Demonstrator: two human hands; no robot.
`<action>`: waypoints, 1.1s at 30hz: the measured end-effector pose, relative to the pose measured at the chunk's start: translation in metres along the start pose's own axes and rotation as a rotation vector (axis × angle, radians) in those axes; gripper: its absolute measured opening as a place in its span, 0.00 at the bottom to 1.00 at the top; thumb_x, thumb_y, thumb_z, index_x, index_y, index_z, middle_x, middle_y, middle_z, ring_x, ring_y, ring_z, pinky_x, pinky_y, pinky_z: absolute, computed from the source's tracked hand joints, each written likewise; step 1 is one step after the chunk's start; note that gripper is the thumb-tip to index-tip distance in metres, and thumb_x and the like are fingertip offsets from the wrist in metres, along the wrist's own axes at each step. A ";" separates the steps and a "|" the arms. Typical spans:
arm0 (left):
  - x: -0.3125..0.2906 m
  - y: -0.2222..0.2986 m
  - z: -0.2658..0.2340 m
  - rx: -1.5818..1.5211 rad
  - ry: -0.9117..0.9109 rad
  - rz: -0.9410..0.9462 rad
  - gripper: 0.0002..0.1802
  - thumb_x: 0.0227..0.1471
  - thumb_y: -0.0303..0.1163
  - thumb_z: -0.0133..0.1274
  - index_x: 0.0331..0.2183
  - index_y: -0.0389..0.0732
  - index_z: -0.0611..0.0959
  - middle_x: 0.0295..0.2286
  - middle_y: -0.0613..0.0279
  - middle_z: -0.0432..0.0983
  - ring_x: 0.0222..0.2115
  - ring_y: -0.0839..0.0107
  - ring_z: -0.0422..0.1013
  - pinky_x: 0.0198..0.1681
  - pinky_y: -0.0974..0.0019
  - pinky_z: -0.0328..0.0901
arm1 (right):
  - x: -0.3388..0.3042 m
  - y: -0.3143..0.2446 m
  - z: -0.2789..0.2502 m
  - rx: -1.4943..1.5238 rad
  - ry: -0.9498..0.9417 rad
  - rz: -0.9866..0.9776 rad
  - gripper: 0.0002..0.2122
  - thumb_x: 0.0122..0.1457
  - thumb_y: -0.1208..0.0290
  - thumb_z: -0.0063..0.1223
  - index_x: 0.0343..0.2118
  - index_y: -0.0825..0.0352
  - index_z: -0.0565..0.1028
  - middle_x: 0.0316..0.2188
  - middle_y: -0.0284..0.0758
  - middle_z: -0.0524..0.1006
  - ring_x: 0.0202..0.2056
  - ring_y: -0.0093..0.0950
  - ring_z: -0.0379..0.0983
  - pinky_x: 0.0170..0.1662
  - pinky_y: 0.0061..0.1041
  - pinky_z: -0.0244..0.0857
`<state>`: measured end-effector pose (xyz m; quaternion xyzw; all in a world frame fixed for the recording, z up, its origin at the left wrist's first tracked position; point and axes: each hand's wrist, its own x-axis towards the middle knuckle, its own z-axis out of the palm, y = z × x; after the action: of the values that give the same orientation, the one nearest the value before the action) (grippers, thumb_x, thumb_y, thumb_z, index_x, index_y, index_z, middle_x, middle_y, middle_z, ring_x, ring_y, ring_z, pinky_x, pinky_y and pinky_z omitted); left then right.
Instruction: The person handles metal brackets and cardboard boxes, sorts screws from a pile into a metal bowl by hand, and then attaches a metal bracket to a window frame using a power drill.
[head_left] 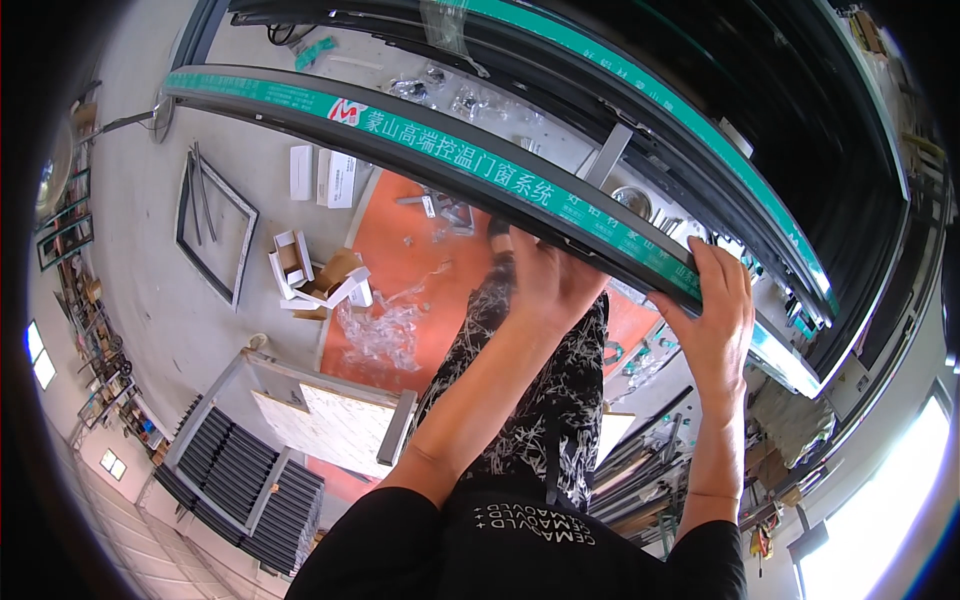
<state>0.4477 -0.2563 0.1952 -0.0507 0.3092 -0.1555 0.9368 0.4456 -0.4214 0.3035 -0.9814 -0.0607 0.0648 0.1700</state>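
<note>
A long dark aluminium profile (430, 142) with printed green film along its face runs across in front of me, from the far left down to the right. My right hand (718, 305) grips it near its right end, fingers over the far edge and thumb on the near side. Beneath the near edge, left of my right hand, my left hand (562, 285) is raised against the underside. The profile hides most of its fingers. Beyond it lie more dark profiles with green film (640, 85), and a short grey metal bar (606, 155) stands between them.
On the floor to the left lie an orange mat (385, 250) with crumpled clear plastic (380, 335), open cardboard boxes (318, 278) and a dark rectangular frame (246, 240). A rack of dark profiles (225, 465) stands lower left. More long profiles (640, 465) lie by my right arm.
</note>
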 end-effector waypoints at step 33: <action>-0.003 0.005 -0.009 0.315 0.053 -0.001 0.26 0.53 0.41 0.47 0.50 0.35 0.74 0.53 0.48 0.67 0.56 0.52 0.59 0.62 0.44 0.46 | -0.136 0.037 0.057 0.476 0.497 -0.052 0.14 0.41 0.79 0.61 0.35 0.68 0.78 0.37 0.36 0.76 0.37 0.35 0.74 0.39 0.32 0.70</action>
<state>0.4413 -0.2509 0.1892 0.1009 0.3054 -0.2037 0.9247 0.3065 -0.4565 0.2522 -0.8982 -0.0257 -0.1681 0.4052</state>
